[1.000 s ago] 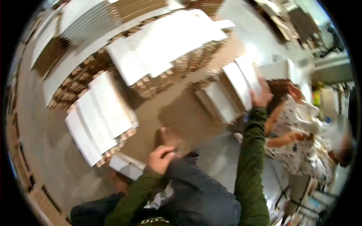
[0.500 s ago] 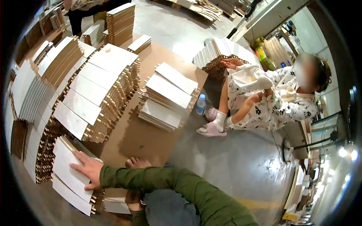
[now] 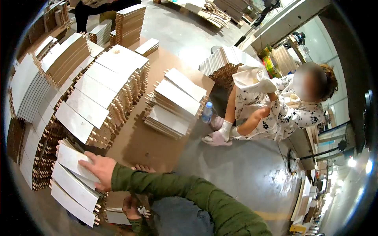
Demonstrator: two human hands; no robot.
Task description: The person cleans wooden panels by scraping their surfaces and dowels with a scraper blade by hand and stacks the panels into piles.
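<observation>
My right hand [image 3: 99,170], in the green sleeve, grips a white panel [image 3: 74,158] at the left, fingers on its top face and thumb at its near end. This panel lies askew over a stack of similar white panels [image 3: 75,185] with wooden pegs along their ends. Lower down, my left hand [image 3: 132,208] has curled fingers beside the end of another white panel [image 3: 117,217]. What those fingers hold, if anything, is hidden. Small wooden pegs show next to that hand.
Pegged panel stacks [image 3: 90,90] run along the left. Another stack [image 3: 175,102] rests on a brown board [image 3: 134,153]. At the right sits a person [image 3: 271,106] with white cloth, near a water bottle [image 3: 207,112] on the floor. My bare foot [image 3: 142,168] is by the board.
My right hand has moved slightly right, shifting the top panel and uncovering the one beneath. My left hand has moved slightly left. The seated person's raised hand has come down behind the cloth.
</observation>
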